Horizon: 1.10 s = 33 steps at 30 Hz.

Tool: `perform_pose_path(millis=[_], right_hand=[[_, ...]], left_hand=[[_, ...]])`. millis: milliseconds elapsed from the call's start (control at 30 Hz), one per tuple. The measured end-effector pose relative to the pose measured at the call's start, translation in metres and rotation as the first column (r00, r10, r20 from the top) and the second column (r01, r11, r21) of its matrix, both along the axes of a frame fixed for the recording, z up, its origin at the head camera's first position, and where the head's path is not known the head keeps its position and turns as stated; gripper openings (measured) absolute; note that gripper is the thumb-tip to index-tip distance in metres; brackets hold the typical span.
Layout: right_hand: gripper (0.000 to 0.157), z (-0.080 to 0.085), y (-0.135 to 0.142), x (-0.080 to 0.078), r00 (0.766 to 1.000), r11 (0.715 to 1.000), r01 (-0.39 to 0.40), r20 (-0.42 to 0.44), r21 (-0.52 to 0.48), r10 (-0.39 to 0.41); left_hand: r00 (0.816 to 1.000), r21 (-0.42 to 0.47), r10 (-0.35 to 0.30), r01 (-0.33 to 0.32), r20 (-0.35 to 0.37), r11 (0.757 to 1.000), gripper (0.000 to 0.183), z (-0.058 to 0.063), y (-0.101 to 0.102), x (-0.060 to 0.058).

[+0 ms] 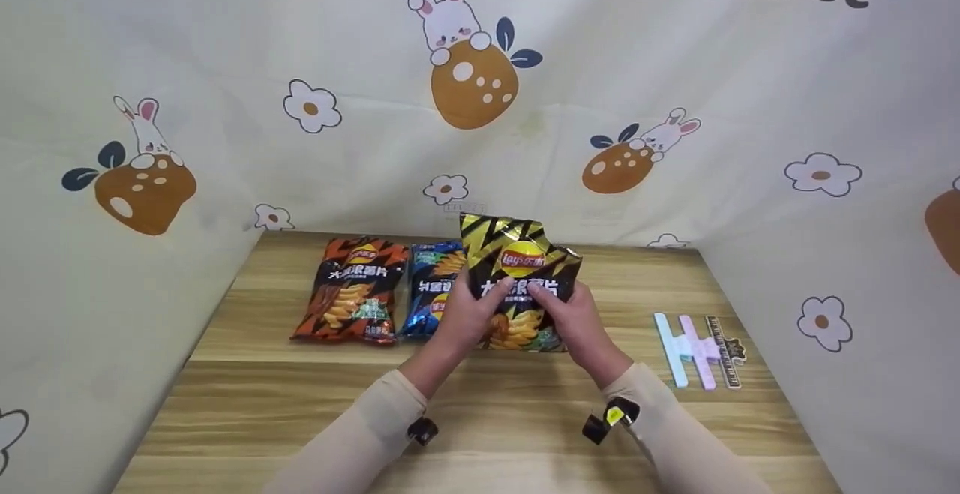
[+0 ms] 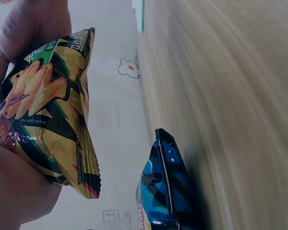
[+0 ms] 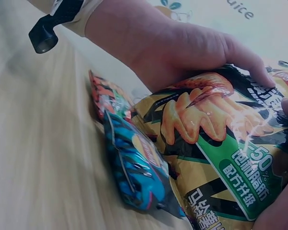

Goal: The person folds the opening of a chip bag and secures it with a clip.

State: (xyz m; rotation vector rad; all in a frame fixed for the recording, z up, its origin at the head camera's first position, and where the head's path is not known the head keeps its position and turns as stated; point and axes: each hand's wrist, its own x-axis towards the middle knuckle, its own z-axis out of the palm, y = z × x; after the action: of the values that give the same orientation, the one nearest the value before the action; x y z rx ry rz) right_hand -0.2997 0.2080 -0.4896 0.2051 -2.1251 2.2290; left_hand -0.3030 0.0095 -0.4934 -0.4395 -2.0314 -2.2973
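Note:
Both hands hold a black and gold bag of potato chips [image 1: 517, 327] upright above the table. My left hand [image 1: 466, 315] grips its left side and my right hand [image 1: 587, 327] its right side, thumbs on the printed front. The bag's top edge is notched and uneven toward the right. In the left wrist view the lower part of the chip bag [image 2: 43, 105] shows its crimped bottom seam; the right wrist view shows its printed front [image 3: 221, 136] close up. The fingers behind the bag are hidden.
A blue chip bag [image 1: 426, 314] lies just left of the held one, partly covered by my left hand. Farther left lies an orange and black chip bag [image 1: 352, 291]. On the right are a light blue clip [image 1: 670, 351], a pink clip [image 1: 697, 351] and a dark patterned clip [image 1: 724, 351].

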Motion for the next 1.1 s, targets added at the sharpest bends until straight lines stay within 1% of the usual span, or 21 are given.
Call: perform_pose_path(millis=[133, 233, 367, 500, 633, 867, 1000, 1100], right_hand=[[0.035, -0.002, -0.008, 0.006, 1.0, 1.0, -0.024, -0.016, -0.005, 0.024], [0.035, -0.004, -0.014, 0.011, 0.998, 0.999, -0.047, -0.04, 0.006, 0.048], [0.037, -0.006, -0.02, 0.017, 0.995, 0.997, -0.079, -0.066, 0.021, 0.08], [0.039, -0.005, -0.023, 0.02, 0.993, 0.995, -0.093, -0.073, 0.036, 0.096], [0.04, -0.002, -0.026, 0.023, 0.991, 0.994, -0.1, -0.083, 0.049, 0.104], [0.041, 0.001, -0.025, 0.025, 0.989, 0.994, -0.096, -0.106, 0.051, 0.101], [0.041, 0.001, -0.025, 0.026, 0.989, 0.994, -0.099, -0.11, 0.043, 0.104], [0.04, -0.001, -0.025, 0.025, 0.988, 0.994, -0.105, -0.114, 0.033, 0.108]], left_hand=[[0.999, -0.003, 0.01, -0.01, -0.033, 1.0, 0.067, -0.002, -0.009, 0.009], [0.999, -0.01, 0.017, -0.017, -0.044, 1.0, 0.065, -0.005, -0.016, 0.016], [0.998, 0.002, 0.004, -0.004, -0.06, 1.0, 0.065, -0.009, -0.024, 0.022], [0.998, 0.008, 0.006, -0.005, -0.069, 1.0, 0.064, -0.009, -0.03, 0.026], [0.997, 0.001, 0.015, -0.015, -0.07, 1.0, 0.062, -0.007, -0.033, 0.029], [0.998, 0.016, 0.005, -0.004, -0.06, 1.0, 0.061, -0.002, -0.034, 0.032], [0.998, 0.012, 0.0, 0.001, -0.058, 1.0, 0.061, -0.002, -0.035, 0.031], [0.997, 0.006, -0.01, 0.01, -0.072, 1.0, 0.06, -0.004, -0.036, 0.031]])
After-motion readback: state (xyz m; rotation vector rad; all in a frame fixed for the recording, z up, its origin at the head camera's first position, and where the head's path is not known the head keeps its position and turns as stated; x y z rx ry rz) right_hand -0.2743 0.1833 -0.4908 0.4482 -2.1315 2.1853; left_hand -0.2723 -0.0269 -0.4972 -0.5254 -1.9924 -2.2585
